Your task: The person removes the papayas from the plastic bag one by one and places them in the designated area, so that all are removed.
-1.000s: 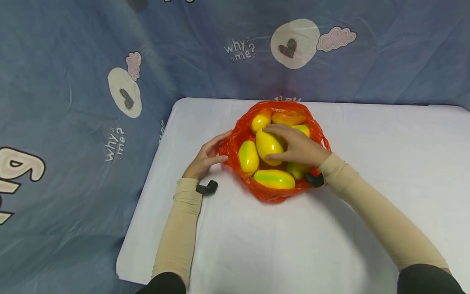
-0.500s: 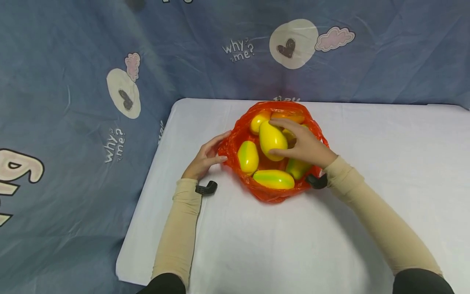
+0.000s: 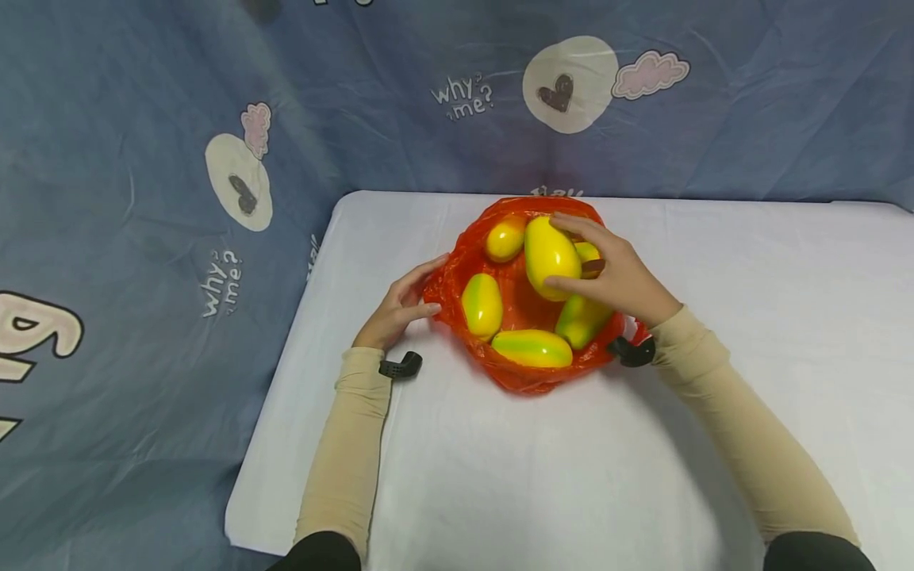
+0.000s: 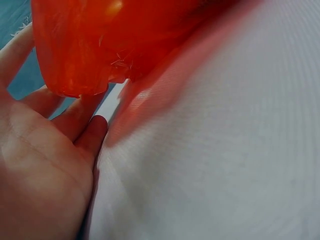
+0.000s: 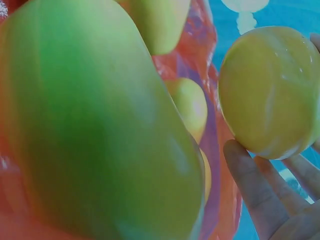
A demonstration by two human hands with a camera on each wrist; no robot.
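Note:
In the head view my right hand [image 3: 610,266] grips a glossy, yellow, pear-shaped fruit [image 3: 550,258] over the right part of an open red plastic bag [image 3: 524,297]. Fingers curve over its far end and the thumb lies along the near side. Seen from the right wrist, the held fruit [image 5: 270,92] sits above spread fingers. My left hand [image 3: 400,301] touches the bag's left side with fairly straight fingers, which pass behind the red plastic in the left wrist view. Several yellow-green fruits lie inside the bag, among them a long one [image 3: 531,347] at the front and an upright oval one [image 3: 481,305] at the left.
The bag stands on a white-covered table [image 3: 771,333], near its back edge. A blue printed cloth [image 3: 400,95] hangs behind and at the left. A black wrist camera [image 3: 402,365] sits on the left wrist, another [image 3: 633,351] on the right, close to the bag's rim.
My right hand has moved the held yellow fruit from the bag's middle toward the back right. The bag's floor now shows where it was. My left hand stays in place.

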